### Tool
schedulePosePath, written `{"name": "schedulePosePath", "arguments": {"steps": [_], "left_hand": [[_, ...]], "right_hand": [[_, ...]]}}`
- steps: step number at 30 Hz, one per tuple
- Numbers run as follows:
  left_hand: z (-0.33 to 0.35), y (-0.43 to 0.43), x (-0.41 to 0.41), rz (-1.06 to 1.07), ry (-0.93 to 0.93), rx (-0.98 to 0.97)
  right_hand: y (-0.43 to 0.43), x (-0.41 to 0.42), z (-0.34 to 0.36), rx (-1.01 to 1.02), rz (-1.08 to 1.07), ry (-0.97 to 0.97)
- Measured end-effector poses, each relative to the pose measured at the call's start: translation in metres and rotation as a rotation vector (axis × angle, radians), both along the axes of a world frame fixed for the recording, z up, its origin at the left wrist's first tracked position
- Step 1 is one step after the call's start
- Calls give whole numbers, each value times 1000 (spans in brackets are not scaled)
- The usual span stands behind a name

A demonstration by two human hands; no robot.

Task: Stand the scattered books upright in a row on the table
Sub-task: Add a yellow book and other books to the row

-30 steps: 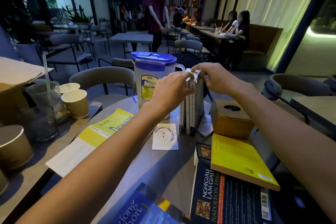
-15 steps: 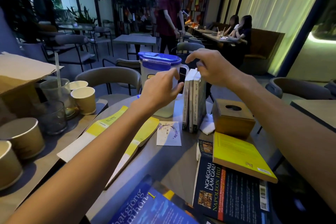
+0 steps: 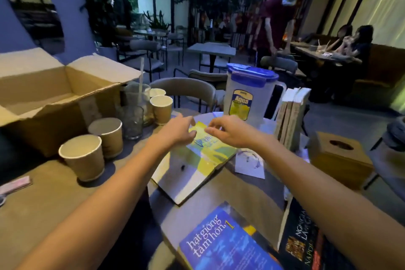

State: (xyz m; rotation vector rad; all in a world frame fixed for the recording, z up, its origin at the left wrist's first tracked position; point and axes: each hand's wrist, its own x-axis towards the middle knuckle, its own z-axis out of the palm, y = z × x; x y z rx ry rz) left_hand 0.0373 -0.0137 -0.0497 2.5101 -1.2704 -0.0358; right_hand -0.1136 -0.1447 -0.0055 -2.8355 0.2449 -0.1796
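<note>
Three books stand upright in a row right of a pitcher. A yellow-and-white book lies flat in the middle of the round table. My left hand and my right hand hover close together over this book's far end, fingers loosely bent, the left fingertips at its far corner. Neither hand grips anything. A blue book lies flat at the near edge. A black book lies beside it, partly hidden by my right forearm.
A plastic pitcher with a blue lid stands behind the flat book. A wooden tissue box sits right, a white card near it. Paper cups, glasses and an open cardboard box crowd the left table. A chair stands beyond.
Both hands have let go of the standing books and moved left and down to the flat yellow-and-white book. My view has turned left; the three books stay upright.
</note>
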Motion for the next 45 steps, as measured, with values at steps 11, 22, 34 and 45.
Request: {"name": "schedulePosePath", "arguments": {"steps": [11, 22, 34, 45], "left_hand": [[-30, 28, 20, 75, 191, 95], [-29, 41, 14, 112, 413, -378], [46, 18, -12, -196, 330, -701], [71, -12, -72, -665, 193, -544]], "right_hand": [[31, 29, -59, -104, -71, 120], [36, 24, -53, -72, -152, 50], [18, -17, -2, 73, -172, -368], [-3, -62, 9, 171, -138, -387]]}}
